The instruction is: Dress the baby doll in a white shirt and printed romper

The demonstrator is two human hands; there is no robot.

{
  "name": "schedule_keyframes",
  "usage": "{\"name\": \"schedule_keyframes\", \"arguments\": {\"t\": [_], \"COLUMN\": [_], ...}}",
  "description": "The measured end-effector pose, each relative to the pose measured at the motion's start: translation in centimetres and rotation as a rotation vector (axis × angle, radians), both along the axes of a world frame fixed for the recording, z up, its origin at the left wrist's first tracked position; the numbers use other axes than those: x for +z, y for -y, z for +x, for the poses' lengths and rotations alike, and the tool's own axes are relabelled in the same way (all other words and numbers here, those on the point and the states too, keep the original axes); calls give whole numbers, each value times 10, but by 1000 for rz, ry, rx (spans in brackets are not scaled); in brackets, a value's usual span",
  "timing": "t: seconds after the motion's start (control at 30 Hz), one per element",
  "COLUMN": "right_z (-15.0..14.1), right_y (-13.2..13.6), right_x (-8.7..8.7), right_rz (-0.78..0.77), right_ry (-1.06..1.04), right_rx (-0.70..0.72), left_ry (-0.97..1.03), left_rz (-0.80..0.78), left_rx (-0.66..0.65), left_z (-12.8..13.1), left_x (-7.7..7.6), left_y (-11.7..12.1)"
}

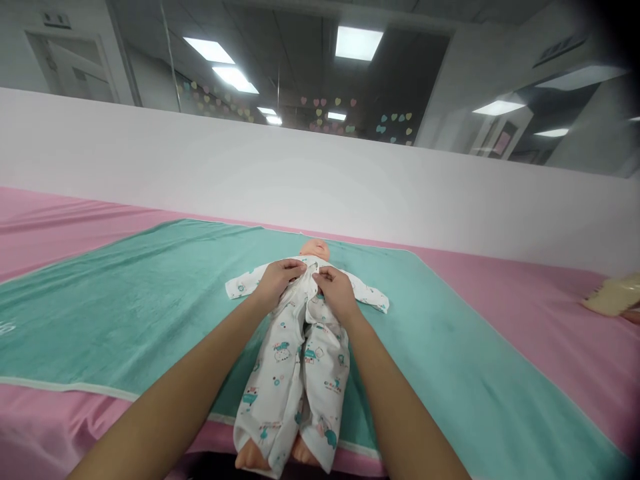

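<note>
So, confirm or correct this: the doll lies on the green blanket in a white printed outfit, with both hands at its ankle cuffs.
One thing is wrong: in the head view, the left hand and right hand are at the upper front of the white printed outfit, not its bottom. The doll lies on the green blanket.

Even, soft light covers the white wall (300, 180) and blanket (140, 300). Flat white lamps (359, 43) glare in the darker glass (305, 73). Faint shadow lies beside the clothes (283, 353), their print slightly soft. Edges look stretched; the top right corner is black.
</note>
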State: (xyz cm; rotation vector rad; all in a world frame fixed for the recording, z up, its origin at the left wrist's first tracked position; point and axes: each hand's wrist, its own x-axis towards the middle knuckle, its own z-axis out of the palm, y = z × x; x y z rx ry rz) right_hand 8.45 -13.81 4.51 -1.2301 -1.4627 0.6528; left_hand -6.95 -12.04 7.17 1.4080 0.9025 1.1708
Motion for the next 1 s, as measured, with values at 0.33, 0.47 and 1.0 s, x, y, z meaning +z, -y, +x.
{"name": "schedule_keyframes", "arguments": {"t": [0.33,0.47,1.0], "right_z": [-1,-1,-5], "right_y": [0,-1,6], "right_x": [2,2,3], "right_rz": [-51,-68,-14], "right_ry": [59,86,198], "right_rx": [37,42,-3], "left_ry": [-203,-172,-250], "left_rz": [128,99,177], "left_rx": [31,35,81], "left_z": [2,2,4], "left_x": [6,5,2], "left_y": [6,5,3]}}
